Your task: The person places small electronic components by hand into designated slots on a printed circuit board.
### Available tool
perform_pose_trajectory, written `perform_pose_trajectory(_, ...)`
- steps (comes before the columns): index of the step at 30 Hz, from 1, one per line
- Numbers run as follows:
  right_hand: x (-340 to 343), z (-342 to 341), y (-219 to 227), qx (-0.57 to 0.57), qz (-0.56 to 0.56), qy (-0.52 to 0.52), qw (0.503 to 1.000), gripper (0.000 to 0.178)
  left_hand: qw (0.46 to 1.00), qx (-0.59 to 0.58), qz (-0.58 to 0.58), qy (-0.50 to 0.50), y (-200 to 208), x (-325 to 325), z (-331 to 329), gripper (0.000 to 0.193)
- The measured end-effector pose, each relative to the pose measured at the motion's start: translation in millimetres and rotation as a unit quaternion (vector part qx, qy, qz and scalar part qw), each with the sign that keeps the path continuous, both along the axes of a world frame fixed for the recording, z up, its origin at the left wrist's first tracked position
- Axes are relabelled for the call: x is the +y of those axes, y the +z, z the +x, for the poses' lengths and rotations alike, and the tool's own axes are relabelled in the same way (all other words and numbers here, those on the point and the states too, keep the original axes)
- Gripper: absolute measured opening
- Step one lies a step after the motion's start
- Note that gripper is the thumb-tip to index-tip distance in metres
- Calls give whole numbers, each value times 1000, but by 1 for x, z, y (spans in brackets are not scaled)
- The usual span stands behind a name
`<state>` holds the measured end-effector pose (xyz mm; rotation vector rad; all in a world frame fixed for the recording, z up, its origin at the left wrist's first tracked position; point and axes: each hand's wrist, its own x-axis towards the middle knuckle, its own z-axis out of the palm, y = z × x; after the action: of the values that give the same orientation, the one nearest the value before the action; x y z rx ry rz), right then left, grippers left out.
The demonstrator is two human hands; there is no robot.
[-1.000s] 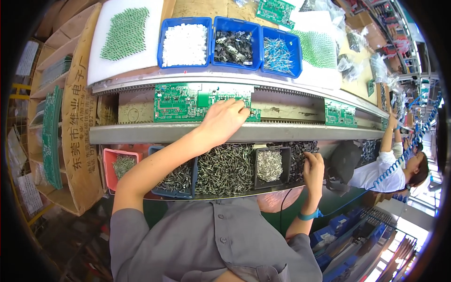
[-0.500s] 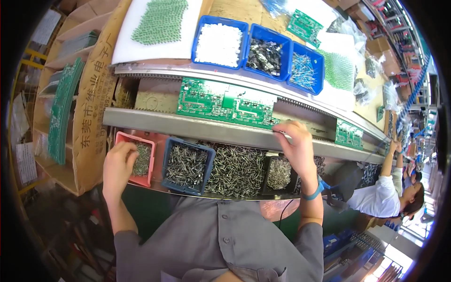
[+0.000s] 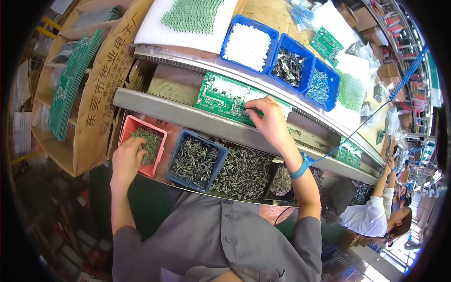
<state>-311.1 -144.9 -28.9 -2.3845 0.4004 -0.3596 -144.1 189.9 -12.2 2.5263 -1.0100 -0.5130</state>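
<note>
A green circuit board [image 3: 221, 96] sits in the metal rail track, its face dotted with small parts. My right hand [image 3: 268, 120] is over the middle of this board, thumb and fingertips pinched close to its surface. Whatever the pinch holds is too small to make out. A blue band circles my right wrist. At the pink bin [image 3: 161, 152] of small, thin-leaded parts, my left hand [image 3: 127, 160] has its fingers curled together over the contents. I cannot tell what lies between those fingertips.
Beside the pink bin stand a dark blue bin [image 3: 174, 177] of metal parts and a heap of similar pieces [image 3: 244, 174]. Blue trays [image 3: 275, 63] line the far side. A cardboard box [image 3: 96, 101] holding boards is at left. A blue coiled cord [image 3: 361, 124] crosses the right; a co-worker [image 3: 371, 211] works there.
My right hand has moved left along the board, from its right end to its middle. My left hand stays at the pink bin. The whole view has tilted and shifted.
</note>
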Motion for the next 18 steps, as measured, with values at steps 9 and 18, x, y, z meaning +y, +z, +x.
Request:
perform_pose_trajectory(9, 0, 3, -2, 19, -26, 12, 999, 10, 998, -13, -61, 18, 1, 4, -1, 14)
perform_pose_trajectory(18, 3, 3, -1, 25, -42, 19, 999, 11, 990, -6, -137, 36, -4, 7, -3, 13)
